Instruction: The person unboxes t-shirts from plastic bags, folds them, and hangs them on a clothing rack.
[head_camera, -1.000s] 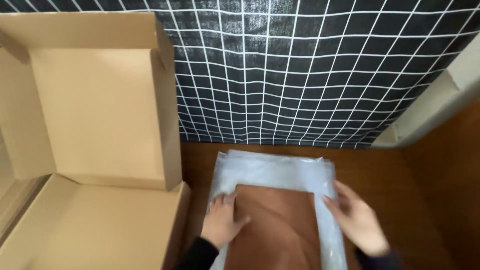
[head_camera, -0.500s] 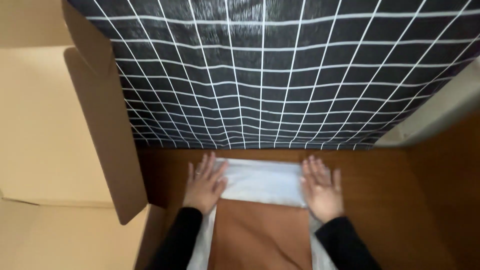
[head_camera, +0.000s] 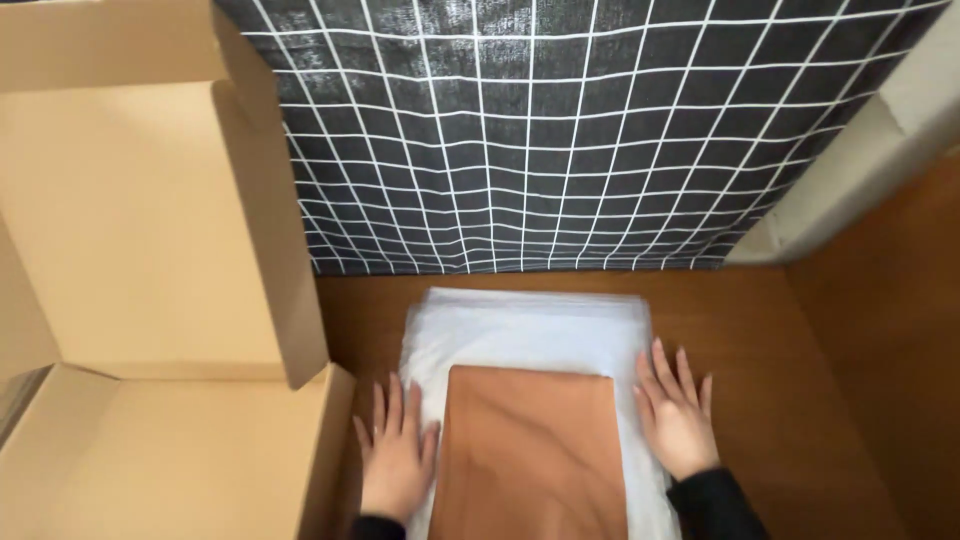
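A folded brown cloth lies inside a clear plastic bag on a wooden table. My left hand rests flat on the bag's left edge, fingers spread, right beside the cloth. My right hand lies flat on the bag's right edge, palm down, fingers apart. Neither hand grips anything. The empty top part of the bag stretches away from me beyond the cloth.
An open cardboard box with its lid standing up sits at the left, touching the bag's side. A black cloth with a white grid hangs behind. A pale beam slants at the right over the wooden table.
My hands slid back from the bag's far end to the sides of the brown cloth. The view shifted, bringing more of the box into sight.
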